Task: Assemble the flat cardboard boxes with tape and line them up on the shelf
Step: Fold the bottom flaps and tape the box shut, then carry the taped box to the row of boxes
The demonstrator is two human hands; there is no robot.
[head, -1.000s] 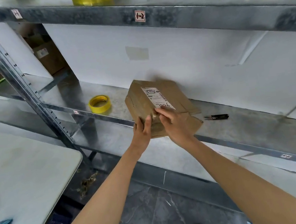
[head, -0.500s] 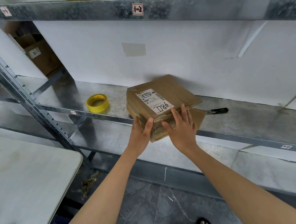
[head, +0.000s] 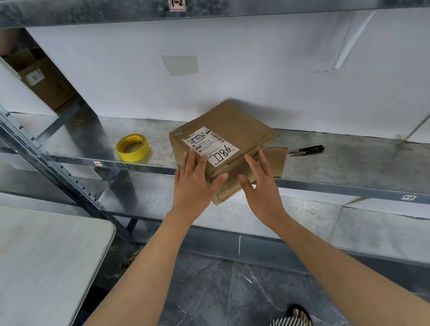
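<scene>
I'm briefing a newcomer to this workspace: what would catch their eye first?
A brown cardboard box with a white shipping label sits at the front edge of the metal shelf, mid-frame. Both hands are open on its near side: the left hand lies flat on the top, the right hand by the loose flap. A yellow tape roll lies left of the box, black snips right of it.

Box (head: 229, 144) on shelf (head: 358, 160); tape roll (head: 132, 148) left, snips (head: 306, 150) right.

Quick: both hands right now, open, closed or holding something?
Left hand: open, flat fingers on the cardboard box.
Right hand: open, holding nothing, close to the box.
</scene>
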